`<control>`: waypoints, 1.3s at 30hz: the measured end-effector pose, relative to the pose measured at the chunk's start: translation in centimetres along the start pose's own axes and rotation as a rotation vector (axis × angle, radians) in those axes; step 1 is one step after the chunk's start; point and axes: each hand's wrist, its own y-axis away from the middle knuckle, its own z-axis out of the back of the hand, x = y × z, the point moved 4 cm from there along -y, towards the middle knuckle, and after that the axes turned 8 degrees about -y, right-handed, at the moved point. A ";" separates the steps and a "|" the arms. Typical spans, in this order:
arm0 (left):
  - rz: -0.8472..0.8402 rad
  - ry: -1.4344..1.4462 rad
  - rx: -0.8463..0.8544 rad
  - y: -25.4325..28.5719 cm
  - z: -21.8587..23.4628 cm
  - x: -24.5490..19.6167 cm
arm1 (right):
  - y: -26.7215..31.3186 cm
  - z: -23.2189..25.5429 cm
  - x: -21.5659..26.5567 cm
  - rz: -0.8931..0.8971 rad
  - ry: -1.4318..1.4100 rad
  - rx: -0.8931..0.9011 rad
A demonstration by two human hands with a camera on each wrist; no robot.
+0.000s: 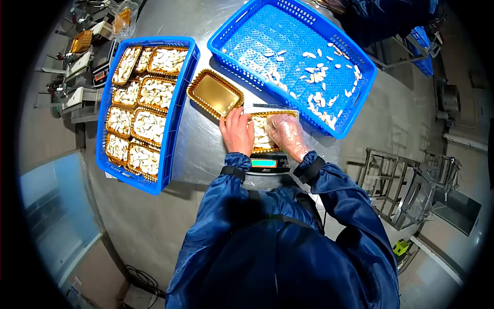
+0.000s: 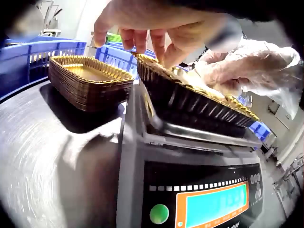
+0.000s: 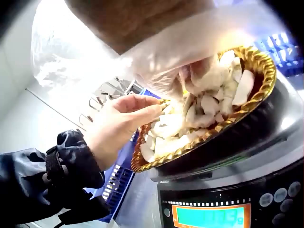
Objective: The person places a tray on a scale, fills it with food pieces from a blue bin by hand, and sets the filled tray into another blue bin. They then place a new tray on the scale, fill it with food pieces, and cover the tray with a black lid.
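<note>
A gold tray of white pieces (image 3: pixel 166 142) rests on a digital scale (image 1: pixel 267 164) whose display is lit. My bare left hand (image 1: pixel 238 132) is at the tray's left side; in the right wrist view its thumb and fingertips pinch the rim. My right hand (image 1: pixel 288 135), in a clear plastic glove, is over the right part of the tray, its curled fingers down among the pieces (image 3: pixel 209 104); whether they grip one is hidden. Left of the scale stands a stack of empty gold trays (image 2: pixel 90 88).
A blue crate (image 1: pixel 177 110) with several filled gold trays stands at the left. Behind the scale is a larger blue crate (image 1: pixel 288 62) with scattered white pieces. Another person's dark sleeve (image 1: pixel 391 18) shows at the top right. Metal racks (image 1: pixel 386 180) stand at the right.
</note>
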 end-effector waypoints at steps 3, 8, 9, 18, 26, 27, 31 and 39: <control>0.003 -0.013 0.000 -0.2 -0.1 0.2 | -0.1 -0.1 0.4 -0.133 -0.069 -0.005; -0.026 -0.042 -0.002 -0.3 0.2 -0.2 | -0.4 -0.7 0.3 -0.091 0.133 0.127; -0.039 -0.047 0.007 -0.3 0.3 -0.3 | -0.5 -0.6 0.3 -0.157 0.071 0.115; -0.035 -0.035 -0.017 -0.8 -0.1 -0.5 | -0.4 -1.0 -0.1 -0.249 -0.043 0.027; 0.087 0.205 -0.055 -0.6 1.1 1.2 | -0.2 -0.1 0.5 -0.174 -0.003 0.080; 0.113 0.230 -0.038 -0.4 1.1 1.7 | -0.3 -0.4 0.4 -0.165 0.025 0.118; 0.160 0.330 0.024 0.3 1.2 2.7 | -0.3 -1.2 0.2 -0.146 0.112 0.124; 0.202 0.358 0.032 1.4 1.0 2.7 | -1.0 -0.7 2.0 -0.007 0.010 0.168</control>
